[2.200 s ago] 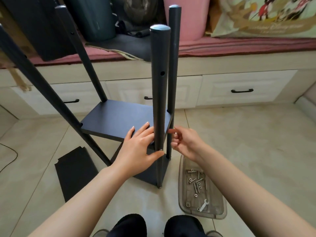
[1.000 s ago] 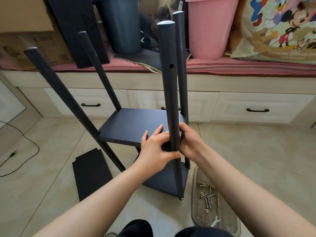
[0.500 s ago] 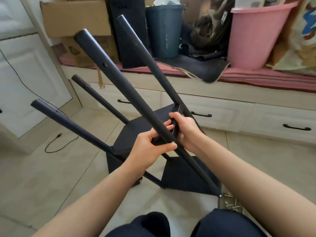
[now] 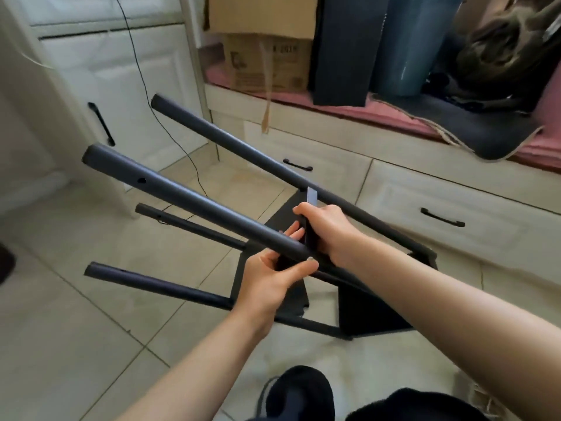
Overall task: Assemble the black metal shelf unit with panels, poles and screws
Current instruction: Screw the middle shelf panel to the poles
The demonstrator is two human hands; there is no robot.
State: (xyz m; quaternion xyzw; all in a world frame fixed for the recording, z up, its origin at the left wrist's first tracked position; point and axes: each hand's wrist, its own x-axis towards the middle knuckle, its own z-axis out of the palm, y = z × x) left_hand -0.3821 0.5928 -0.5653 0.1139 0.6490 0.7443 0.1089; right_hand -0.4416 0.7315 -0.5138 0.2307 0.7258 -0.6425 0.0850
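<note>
Four poles on the black shelf unit [image 4: 358, 299] are tipped way over to the left, with its bottom end down on the tiled floor [image 4: 91, 329]. Left hand [image 4: 270, 281] has its fingers wrapped around the nearest pole [image 4: 188, 202], thumb on top. Right hand [image 4: 328, 229] is clamped onto the edge of the panel [image 4: 311, 208] just behind that pole.

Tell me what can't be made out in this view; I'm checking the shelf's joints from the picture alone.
Head view:
- Joint of the nearest pole and middle panel: covered by the left hand and right hand, so no screw is visible.
- Bottom panel: partly behind the right forearm.
- Print on the cardboard box: blurred, unreadable.
</note>
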